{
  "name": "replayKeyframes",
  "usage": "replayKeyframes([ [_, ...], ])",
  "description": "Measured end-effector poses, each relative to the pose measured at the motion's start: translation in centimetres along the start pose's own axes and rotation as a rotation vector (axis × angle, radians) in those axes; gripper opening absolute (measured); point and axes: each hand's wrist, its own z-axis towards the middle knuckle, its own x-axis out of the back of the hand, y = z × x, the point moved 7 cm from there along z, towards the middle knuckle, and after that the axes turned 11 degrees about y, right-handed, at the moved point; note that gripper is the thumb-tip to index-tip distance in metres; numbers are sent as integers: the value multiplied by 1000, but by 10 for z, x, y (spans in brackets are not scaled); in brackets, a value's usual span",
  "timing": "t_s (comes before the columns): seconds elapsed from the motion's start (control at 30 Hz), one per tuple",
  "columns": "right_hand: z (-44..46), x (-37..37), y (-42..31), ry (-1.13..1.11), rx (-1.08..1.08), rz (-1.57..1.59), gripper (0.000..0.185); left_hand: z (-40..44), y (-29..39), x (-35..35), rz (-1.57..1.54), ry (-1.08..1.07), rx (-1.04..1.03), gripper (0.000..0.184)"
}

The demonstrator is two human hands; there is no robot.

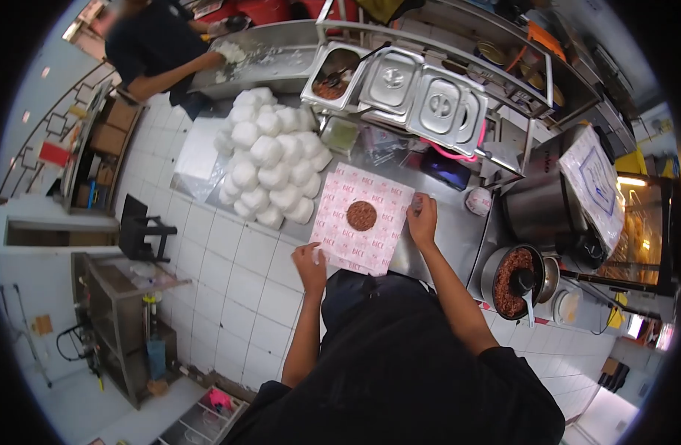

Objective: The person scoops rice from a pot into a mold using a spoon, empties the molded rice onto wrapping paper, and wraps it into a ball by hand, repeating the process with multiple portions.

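Observation:
A stack of pink-and-white printed wrapping paper [388,239] lies on the steel counter in front of me. In its middle sits a flat round portion of reddish-brown rice [362,216]. My left hand [309,267] is closed at the lower left edge of the paper, its fingertips pinching the corner. At the right edge, my right hand [423,220] has its fingers curled onto the sheet. Just left of the paper rises a pile of white rounded wrapped bundles [270,159]. A small round printed paper parcel [478,201] rests to the right of my right hand.
Steel pans with lids [390,78] line the back of the counter beside an open pan [333,87]. A phone [445,169] lies near them. At right stand a pot of reddish-brown rice [509,300] and a large cooker [544,196]. A co-worker [159,55] handles white food in a trough [266,58].

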Motion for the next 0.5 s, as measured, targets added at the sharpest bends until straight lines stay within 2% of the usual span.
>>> replayKeyframes([
  [0.07,-39,3,-20,-262,361,-64,19,-18,1,-11,-338,-176,333,21],
  [0.1,-65,-4,-19,-522,486,70,18,-29,4,-19,-394,-272,445,17],
  [0.13,-90,-7,-18,-775,605,210,16,-38,12,-29,-431,-394,493,17],
  [0.17,-104,-5,-36,-944,666,67,19,-47,22,-33,-466,-518,538,18],
  [0.2,-114,-10,-29,-1025,682,52,32,-58,25,-38,-499,-640,580,19],
  [0.23,-117,-11,-23,-1021,687,52,36,-74,19,-53,-523,-744,613,25],
  [0.33,-113,-16,-23,-1042,666,42,40,-80,34,-63,-481,-917,562,29],
  [0.5,-112,-16,-26,-1064,705,15,38,-106,40,-92,-606,-1011,626,31],
])
